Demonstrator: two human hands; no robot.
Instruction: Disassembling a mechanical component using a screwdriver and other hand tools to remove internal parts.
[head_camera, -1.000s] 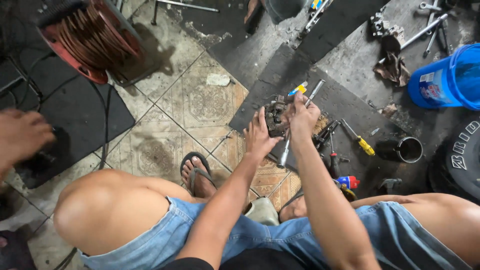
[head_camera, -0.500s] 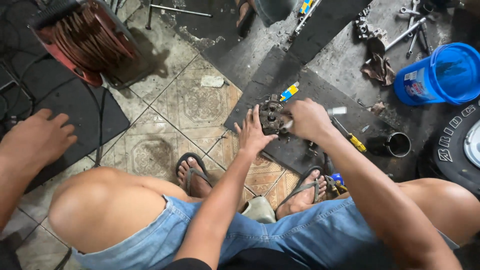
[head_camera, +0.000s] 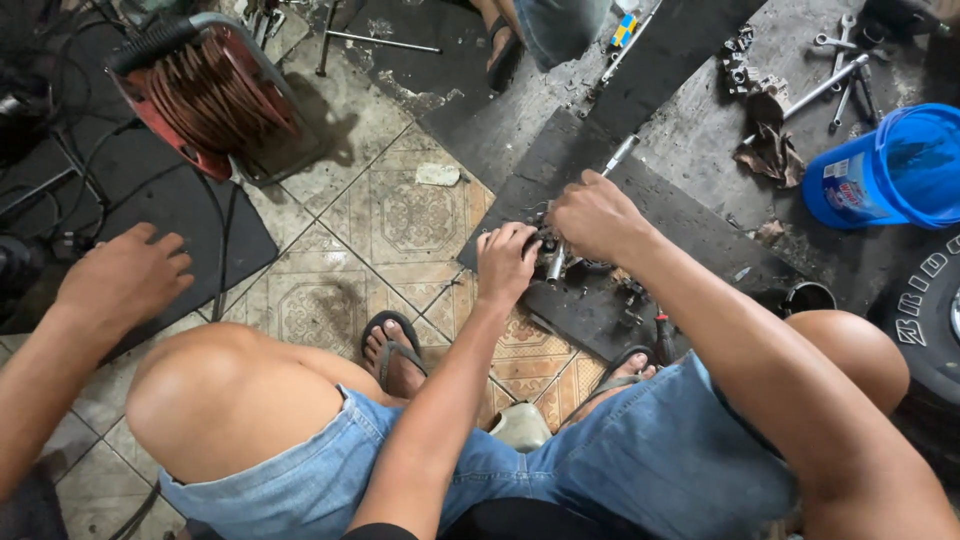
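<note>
My left hand (head_camera: 506, 262) grips a small greasy metal part (head_camera: 560, 262) that lies on a black rubber mat (head_camera: 690, 225) in front of my knees. My right hand (head_camera: 594, 214) is closed around a silver wrench-like tool (head_camera: 619, 154); its handle sticks out past my fingers toward the far side and its lower end (head_camera: 555, 268) meets the part. Both hands touch the part from either side.
A co-worker's hand (head_camera: 122, 278) rests on a dark mat at the left. A red cable reel (head_camera: 215, 95) stands at the back left, a blue bucket (head_camera: 890, 165) and loose wrenches (head_camera: 840, 60) at the back right, a tyre (head_camera: 930, 320) at the right edge. My sandalled foot (head_camera: 392, 350) is on the tiled floor.
The co-worker's hand has come further in from the left edge onto the dark mat. My right hand has shifted on the part and now grips the silver tool.
</note>
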